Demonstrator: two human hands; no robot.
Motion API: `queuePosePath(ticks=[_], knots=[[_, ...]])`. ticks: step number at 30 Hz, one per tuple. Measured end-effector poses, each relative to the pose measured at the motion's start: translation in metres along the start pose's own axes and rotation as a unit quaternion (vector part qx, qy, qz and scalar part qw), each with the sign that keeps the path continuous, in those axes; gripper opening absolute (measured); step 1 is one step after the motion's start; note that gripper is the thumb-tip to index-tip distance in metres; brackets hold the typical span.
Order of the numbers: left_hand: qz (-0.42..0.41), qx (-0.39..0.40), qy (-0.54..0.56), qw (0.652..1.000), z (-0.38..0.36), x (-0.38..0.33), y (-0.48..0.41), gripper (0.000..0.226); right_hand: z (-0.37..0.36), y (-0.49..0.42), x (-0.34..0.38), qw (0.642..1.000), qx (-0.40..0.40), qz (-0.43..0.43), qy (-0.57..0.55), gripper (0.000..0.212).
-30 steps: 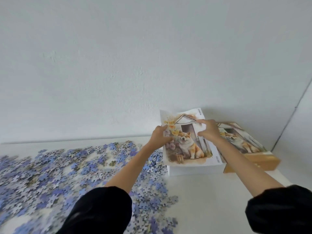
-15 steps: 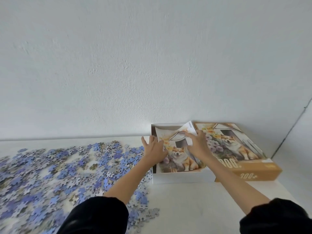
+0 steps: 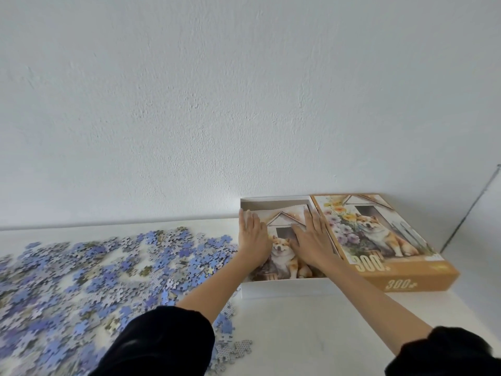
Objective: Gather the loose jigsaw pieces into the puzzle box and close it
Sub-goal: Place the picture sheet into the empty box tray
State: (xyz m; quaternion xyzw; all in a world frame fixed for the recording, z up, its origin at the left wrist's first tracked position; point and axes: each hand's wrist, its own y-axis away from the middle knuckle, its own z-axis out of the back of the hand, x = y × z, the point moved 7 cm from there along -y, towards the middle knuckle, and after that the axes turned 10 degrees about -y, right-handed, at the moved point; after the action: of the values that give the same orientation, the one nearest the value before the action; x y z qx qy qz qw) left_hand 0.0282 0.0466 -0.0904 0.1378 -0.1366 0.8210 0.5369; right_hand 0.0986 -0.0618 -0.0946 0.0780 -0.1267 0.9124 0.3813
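I see the white cardboard puzzle box base (image 3: 284,288) open on the worktop (image 3: 311,337). The only thing in it is a glossy printed sheet (image 3: 282,257) showing a dog in front of a kennel, lying flat on the bottom. My left grip (image 3: 253,238) and right grip (image 3: 311,241) both rest on that sheet, palms down, fingers straight and spread, pressing it and grasping nothing.

Touching the base on the far side of my right grip sits the box lid (image 3: 379,234). It is a shallow rectangle with tan sides, the same dog picture on top and "300+" printed on it.

The loose jigsaw pieces (image 3: 122,267) lie scattered on the worktop out beyond my left grip. They are small, knobbed, mostly blue-violet, and some lie grey-backed, none in the box. Under my grips the worktop is smooth and white, and ahead of them stands a rough plastered wall (image 3: 244,104).
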Motion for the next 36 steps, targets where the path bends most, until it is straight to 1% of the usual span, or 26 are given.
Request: queuePosePath(ticks=[2,4,6,11,14,16,20,22,27,30,34,36], knots=[[-0.015,0.002,0.084,0.996,-0.003,-0.003,-0.007,0.055,-0.003,-0.004,0.0,1.0,0.027,0.01,-0.009,0.047],[-0.029,0.01,0.171,0.985,-0.006,-0.005,-0.01,0.051,-0.01,-0.008,0.001,0.995,0.078,0.009,-0.055,0.047],[-0.032,0.031,0.208,0.977,-0.011,-0.007,-0.011,0.05,-0.015,-0.012,0.0,0.989,0.104,-0.005,-0.102,0.047],[-0.034,0.031,0.216,0.975,-0.014,-0.007,-0.013,0.051,-0.015,-0.021,-0.003,0.987,0.1,-0.011,-0.128,0.053],[-0.033,0.027,0.212,0.976,-0.016,-0.007,-0.014,0.051,-0.014,-0.026,-0.004,0.986,0.094,-0.014,-0.138,0.05],[-0.025,0.028,0.228,0.973,-0.017,-0.007,-0.015,0.051,-0.015,-0.028,-0.004,0.986,0.091,-0.017,-0.14,0.049],[0.003,0.092,0.309,0.947,-0.024,-0.006,-0.018,0.059,-0.016,-0.031,-0.005,0.986,0.083,-0.021,-0.144,0.049],[-0.002,0.108,0.297,0.949,-0.026,-0.005,-0.022,0.061,-0.015,-0.032,-0.006,0.986,0.078,-0.018,-0.143,0.049],[-0.012,0.078,0.235,0.969,-0.021,-0.006,-0.024,0.06,-0.016,-0.033,-0.007,0.987,0.074,-0.003,-0.143,0.049],[-0.011,0.073,0.218,0.973,-0.021,-0.007,-0.024,0.059,-0.016,-0.033,-0.006,0.987,0.075,-0.005,-0.141,0.05],[-0.007,0.073,0.232,0.97,-0.019,-0.006,-0.024,0.056,-0.016,-0.034,-0.006,0.986,0.078,-0.011,-0.145,0.049],[0.004,0.055,0.286,0.957,-0.015,-0.001,-0.028,0.049,-0.015,-0.035,-0.006,0.983,0.083,-0.022,-0.161,0.049]])
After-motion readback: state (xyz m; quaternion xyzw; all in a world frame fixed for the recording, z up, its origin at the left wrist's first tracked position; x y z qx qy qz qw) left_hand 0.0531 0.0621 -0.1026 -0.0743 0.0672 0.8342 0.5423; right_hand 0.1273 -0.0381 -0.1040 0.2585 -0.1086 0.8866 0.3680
